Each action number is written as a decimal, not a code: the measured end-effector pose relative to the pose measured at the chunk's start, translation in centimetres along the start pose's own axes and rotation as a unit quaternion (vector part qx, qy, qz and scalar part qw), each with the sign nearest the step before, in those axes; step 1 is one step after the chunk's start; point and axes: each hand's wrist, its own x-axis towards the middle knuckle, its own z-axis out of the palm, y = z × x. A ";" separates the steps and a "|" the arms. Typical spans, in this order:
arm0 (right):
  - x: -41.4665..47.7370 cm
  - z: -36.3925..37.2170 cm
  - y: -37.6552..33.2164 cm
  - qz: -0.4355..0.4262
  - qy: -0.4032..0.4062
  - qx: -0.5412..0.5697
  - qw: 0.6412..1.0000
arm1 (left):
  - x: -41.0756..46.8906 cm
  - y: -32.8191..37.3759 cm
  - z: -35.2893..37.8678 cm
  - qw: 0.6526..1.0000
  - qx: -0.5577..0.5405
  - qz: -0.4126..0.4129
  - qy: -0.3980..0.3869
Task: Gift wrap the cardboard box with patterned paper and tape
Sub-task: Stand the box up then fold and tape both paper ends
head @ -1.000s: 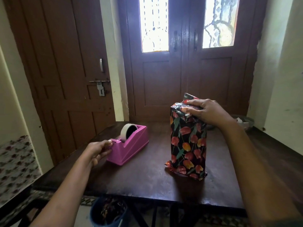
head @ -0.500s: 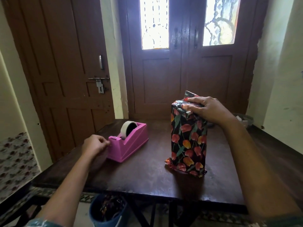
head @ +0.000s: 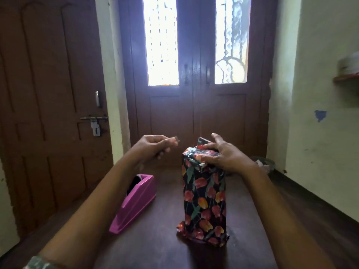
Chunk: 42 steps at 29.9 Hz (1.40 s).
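Here, glossy floral-wrapped box (head: 205,200), right grip (head: 227,158) spread on crumpled top, left grip (head: 153,147) pinching small scrap (head: 176,140).

Brown double door (head: 196,117), backlit panes (head: 163,41), pale walls (head: 318,78)

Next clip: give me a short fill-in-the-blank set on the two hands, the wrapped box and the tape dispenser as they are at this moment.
1. The left hand pinches a small piece in the air, while the right hand presses on the ____ of the wrapped box.
2. The box stands ____ on the table.
3. The tape dispenser is ____ in colour.

Missing words: top; upright; pink.
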 end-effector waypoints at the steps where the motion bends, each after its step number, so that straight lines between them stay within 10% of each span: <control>1: 0.2 -0.1 0.0 0.002 0.002 -0.008 1.000 | 1.1 1.0 1.2 1.000 0.016 0.016 -0.020; 19: 0.1 0.1 0.4 -0.029 0.036 -0.056 0.997 | 8.2 4.4 4.0 0.913 0.318 -0.043 -0.254; 26: -0.1 0.3 0.2 -0.029 0.035 -0.053 0.998 | 8.8 4.8 4.3 0.869 0.422 -0.107 -0.234; 30: -0.3 0.4 0.2 -0.035 0.039 -0.044 0.998 | 8.0 2.7 3.3 0.888 0.379 -0.113 -0.234; 36: -0.2 0.5 0.2 -0.039 0.046 -0.042 0.997 | 6.6 0.6 0.4 0.954 0.032 -0.139 -0.265; 42: 0.0 0.7 0.3 -0.045 0.049 -0.049 0.997 | 5.9 3.0 3.3 0.967 0.169 -0.083 -0.170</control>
